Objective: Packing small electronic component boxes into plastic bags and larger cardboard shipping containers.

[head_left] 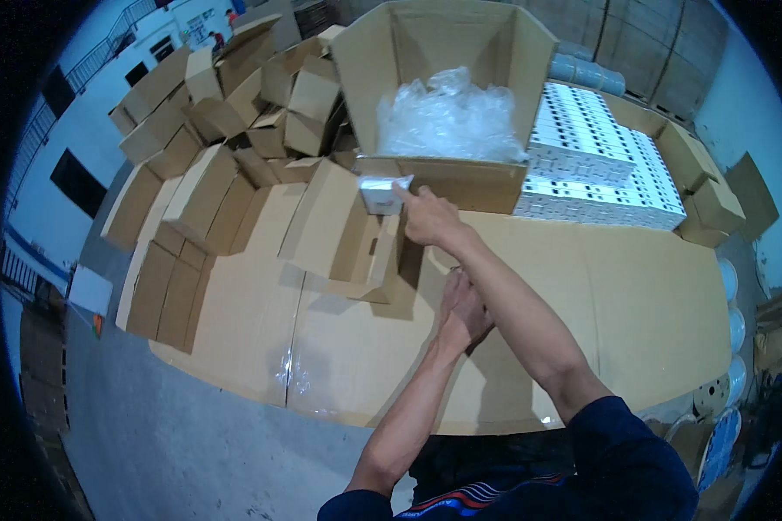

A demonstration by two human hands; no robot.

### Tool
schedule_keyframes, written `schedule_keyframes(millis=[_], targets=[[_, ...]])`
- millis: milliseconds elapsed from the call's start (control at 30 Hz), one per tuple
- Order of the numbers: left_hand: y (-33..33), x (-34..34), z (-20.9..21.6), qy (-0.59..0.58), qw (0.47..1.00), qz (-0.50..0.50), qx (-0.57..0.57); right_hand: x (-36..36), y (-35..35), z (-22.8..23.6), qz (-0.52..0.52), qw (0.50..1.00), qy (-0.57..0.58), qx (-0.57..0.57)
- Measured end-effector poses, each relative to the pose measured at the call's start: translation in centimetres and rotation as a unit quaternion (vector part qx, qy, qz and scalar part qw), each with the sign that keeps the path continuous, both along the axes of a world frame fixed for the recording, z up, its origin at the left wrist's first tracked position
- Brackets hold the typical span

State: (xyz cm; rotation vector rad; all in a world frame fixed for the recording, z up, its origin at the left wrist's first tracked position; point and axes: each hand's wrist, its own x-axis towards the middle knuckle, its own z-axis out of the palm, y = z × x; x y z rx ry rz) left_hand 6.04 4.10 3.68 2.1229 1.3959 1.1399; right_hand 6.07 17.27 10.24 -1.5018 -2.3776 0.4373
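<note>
Near the centre of the frame, one finger meets one small packet

Just above the middle of the frame, the right hand (432,217) reaches forward and to the left, its forearm slanting up from the lower right. Its index finger is stretched out and touches the upper right corner of a small white packet (381,196); the other fingers look bent, and whether the thumb pinches the packet I cannot tell. Below it, at the centre, the left hand (466,311) hangs with the wrist bent and the fingers curled inward. The right forearm partly covers it, so I cannot tell whether those fingers hold anything.

There is one packet at the hands, at the far right edge of one open carton (317,213), left of centre; whether it rests on that edge is unclear. One large box (460,35) at the upper middle holds a heap of clear plastic bags (452,117), too tangled to count. White boxes (586,139) stand at the upper right in two blocks, one higher than the other. Brown cartons (222,204) crowd the upper left, overlapping too much for a count. One cardboard-covered surface (652,313) spreads beneath.
</note>
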Motion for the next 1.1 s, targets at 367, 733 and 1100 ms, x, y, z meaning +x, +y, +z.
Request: schedule_keyframes(millis=[367,733,1100], targets=[[3.7,11.4,1.7,0.087,0.995,0.047,0.007,26.8,0.1,4.0,0.09,0.933,0.316,0.147],[6.6,20.8,3.6,0.086,0.994,0.042,-0.044,55.7,10.1,6.9,-0.152,0.898,0.201,0.361],[6.9,23.4,2.8,0.085,0.995,0.045,-0.041,58.3,13.3,5.0,-0.228,0.915,0.14,0.301]])
